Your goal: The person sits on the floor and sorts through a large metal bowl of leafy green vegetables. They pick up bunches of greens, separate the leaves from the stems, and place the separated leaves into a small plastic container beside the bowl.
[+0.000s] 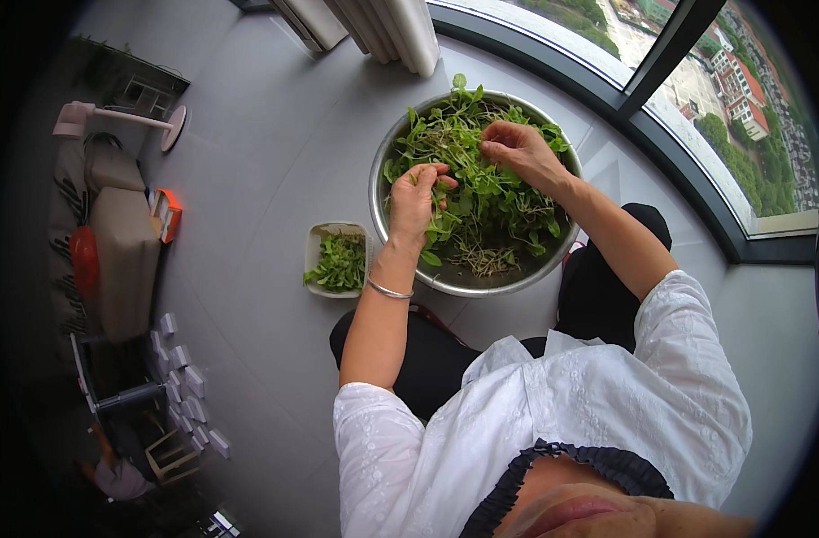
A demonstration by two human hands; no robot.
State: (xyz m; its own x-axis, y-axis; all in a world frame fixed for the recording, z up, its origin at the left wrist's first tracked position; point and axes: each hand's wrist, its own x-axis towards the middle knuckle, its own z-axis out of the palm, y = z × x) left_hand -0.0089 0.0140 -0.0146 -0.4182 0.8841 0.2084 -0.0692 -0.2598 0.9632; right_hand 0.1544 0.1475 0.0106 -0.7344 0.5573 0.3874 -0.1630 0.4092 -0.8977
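Observation:
A wide stainless steel basin [473,290] stands on the floor before me, heaped with leafy green stems [450,138]. Over the basin's left part, my left hand [413,205] has its fingers curled around a few leafy sprigs. My right hand [525,153] hovers above the heap to the right, thumb and fingertips pinched together; whether a stem sits between them is too small to tell. Loose thin stems and roots [487,261] lie at the basin's near side. Left of the basin, a small white plastic basket [313,259] holds plucked green leaves [342,262].
Tall windows [625,111] curve along the right. A pale curtain [399,33] hangs at the top. At far left are a sofa [120,262], a pink lamp [170,128], an orange box [170,215] and several white boxes [187,397]. Another person [120,474] sits at lower left.

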